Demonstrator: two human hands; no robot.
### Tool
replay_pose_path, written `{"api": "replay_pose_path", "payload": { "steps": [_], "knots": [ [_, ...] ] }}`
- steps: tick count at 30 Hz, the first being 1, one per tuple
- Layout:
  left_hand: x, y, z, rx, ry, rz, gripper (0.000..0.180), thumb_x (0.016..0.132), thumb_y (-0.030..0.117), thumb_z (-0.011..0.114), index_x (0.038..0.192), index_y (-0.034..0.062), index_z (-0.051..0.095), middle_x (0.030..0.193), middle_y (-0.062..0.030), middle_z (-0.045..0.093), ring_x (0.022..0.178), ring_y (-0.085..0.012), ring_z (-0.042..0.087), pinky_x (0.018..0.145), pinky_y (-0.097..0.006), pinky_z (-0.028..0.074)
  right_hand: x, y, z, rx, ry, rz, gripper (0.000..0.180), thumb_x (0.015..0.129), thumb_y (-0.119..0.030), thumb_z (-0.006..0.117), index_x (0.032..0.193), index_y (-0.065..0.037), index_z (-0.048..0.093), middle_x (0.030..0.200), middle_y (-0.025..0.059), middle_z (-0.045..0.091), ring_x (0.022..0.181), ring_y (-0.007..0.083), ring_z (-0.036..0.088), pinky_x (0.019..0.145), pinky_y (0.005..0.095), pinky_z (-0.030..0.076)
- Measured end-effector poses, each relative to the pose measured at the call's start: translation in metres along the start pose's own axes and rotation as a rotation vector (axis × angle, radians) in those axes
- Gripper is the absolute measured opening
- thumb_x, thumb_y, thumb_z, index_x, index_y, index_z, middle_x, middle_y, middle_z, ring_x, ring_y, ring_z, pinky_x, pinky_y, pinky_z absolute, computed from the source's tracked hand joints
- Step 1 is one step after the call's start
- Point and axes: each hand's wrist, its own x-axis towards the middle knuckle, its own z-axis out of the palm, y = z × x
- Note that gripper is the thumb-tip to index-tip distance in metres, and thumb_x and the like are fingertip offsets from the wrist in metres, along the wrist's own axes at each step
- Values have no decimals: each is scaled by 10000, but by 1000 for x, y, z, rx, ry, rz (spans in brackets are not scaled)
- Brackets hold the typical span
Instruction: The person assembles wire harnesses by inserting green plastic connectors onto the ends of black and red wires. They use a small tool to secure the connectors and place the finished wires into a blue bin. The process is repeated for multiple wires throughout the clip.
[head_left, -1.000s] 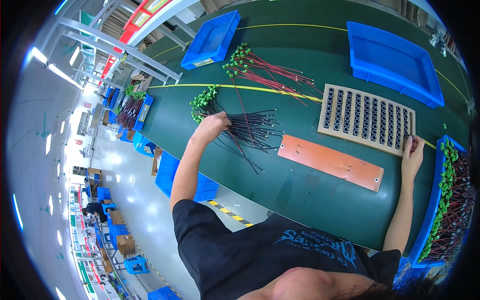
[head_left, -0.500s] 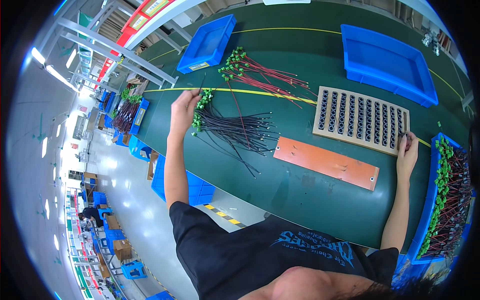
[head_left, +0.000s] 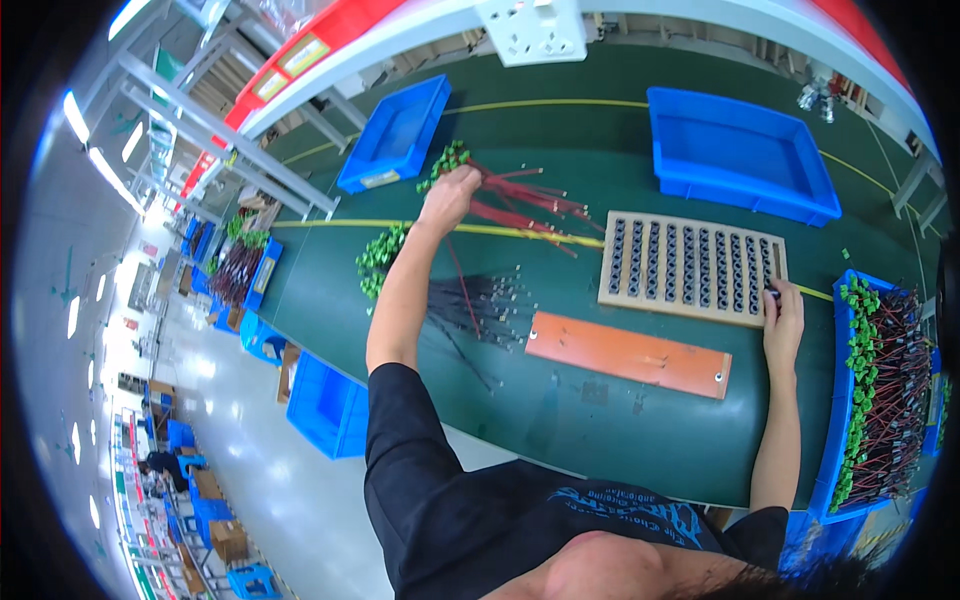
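My left hand (head_left: pixel 452 198) reaches in over the red wires (head_left: pixel 530 215), close to their green connectors (head_left: pixel 452 157); its fingertips are hidden, so I cannot tell whether it grips one. Nearer to me lies a bundle of black wires (head_left: pixel 470 305) with green connectors (head_left: pixel 380 260) at its left end. My right hand (head_left: pixel 785 315) is at the right end of a tan holder board (head_left: pixel 690 312) carrying rows of black cylindrical parts (head_left: pixel 685 262). Its fingers are closed on a small dark part at the last row.
An orange strip (head_left: pixel 628 352) lies in front of the board. Blue trays stand at the back left (head_left: pixel 395 135) and back right (head_left: pixel 740 155). A blue bin (head_left: pixel 835 440) of wired green connectors is at the right. Overhead runs a white rail with a socket panel (head_left: pixel 535 30).
My left hand has moved from the black wires' green connectors, away and rightward, to the red wires. My right hand stays at the board's right end. The whole view has shifted.
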Motion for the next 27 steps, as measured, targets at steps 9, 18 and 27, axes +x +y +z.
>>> {"api": "replay_pose_path", "payload": {
  "steps": [9,18,27],
  "knots": [
    [5,-50,89,114,-124,-78,127,1026,192,526,1041,95,608,1070,-118,607,1088,-347,594,945,-482,484,0,-7,-5,43,-20,97,147,980,2,669,1125,18,672,1156,162,665,901,258,666,763,345,560],
    [-39,-8,67,145,-84,-148,153,1054,246,533,1022,111,598,996,-78,591,1019,-315,582,868,-473,479,1,-7,-4,38,20,145,187,968,-32,713,1150,3,688,1048,117,669,712,189,583,679,325,523],
    [-37,-19,-1,-256,138,-67,139,970,46,570,1016,22,698,999,-148,715,1021,-370,671,881,-452,543,-1,2,2,94,68,89,163,978,-62,693,1122,12,711,973,113,658,746,197,582,724,328,516]
  ]
}}
